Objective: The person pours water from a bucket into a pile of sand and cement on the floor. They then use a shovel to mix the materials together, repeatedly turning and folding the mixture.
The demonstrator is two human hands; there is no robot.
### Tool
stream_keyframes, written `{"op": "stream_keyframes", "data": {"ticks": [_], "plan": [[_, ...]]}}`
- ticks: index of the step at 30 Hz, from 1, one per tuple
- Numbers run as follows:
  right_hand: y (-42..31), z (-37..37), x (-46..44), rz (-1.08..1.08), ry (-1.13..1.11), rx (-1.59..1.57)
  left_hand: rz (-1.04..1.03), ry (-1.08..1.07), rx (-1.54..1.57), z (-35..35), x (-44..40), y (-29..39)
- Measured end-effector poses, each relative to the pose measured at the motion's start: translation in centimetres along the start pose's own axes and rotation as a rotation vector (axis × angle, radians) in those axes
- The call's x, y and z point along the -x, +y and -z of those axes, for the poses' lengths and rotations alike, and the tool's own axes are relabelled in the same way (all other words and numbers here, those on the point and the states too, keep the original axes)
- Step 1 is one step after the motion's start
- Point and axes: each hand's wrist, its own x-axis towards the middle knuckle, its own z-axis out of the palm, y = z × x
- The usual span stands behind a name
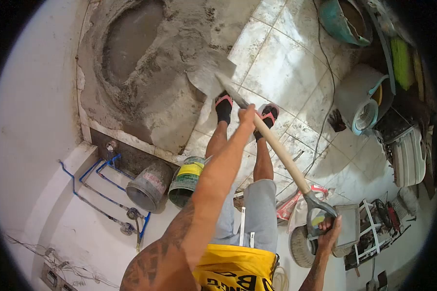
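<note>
Fingers on the shaft: left hand is curled tight round the wooden shaft, well down toward the blade end.
Fingers on the grip: right hand is wrapped round the D-handle, out at 5 o'clock from the left one. So yeah, both fists are full.
Shovel: slanted across the front of the body, long axis running roughly 11 to 5 o'clock.
Blade: about 11 o'clock from the left fingers, over the right edge of the grey wet mix. Seen from overhead like this, hard to say if it's resting on the stuff or hanging just above.
Nearer hand: left, easily. The right one's way back at the far end.
Watery hollow: around 10 o'clock from the blade, so off the shaft's line.
Feet: left sandal just beside the blade at its 5 o'clock, right sandal over at 4.
Buckets: grey bucket and yellow-labelled bucket, side by side, 7 to 8 o'clock from the left hand.
</note>
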Motion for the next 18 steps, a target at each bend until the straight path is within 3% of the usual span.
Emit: {"op": "stream_keyframes", "data": {"ticks": [5, 10, 14, 18], "plan": [[0.5, -5.3, 2.3, -0.047, -0.085, -0.03, -0.025, 0.053, -0.012, 1.3, -0.5, 6.5], [-1.0, -3.6, 5.2, 0.04, 0.049, -0.002, 0.022, -0.01, 0.015, -0.4, 3.7, 8.4], [-3.1, -5.7, 10.4, 0.003, -0.025, -0.017, -0.075, -0.092, -0.018, -2.3, 8.6, 13.0], [-4.6, -11.5, 17.3, 0.14, -0.127, 0.049, -0.114, -0.161, -0.051, -2.6, 10.2, 17.6]]}}
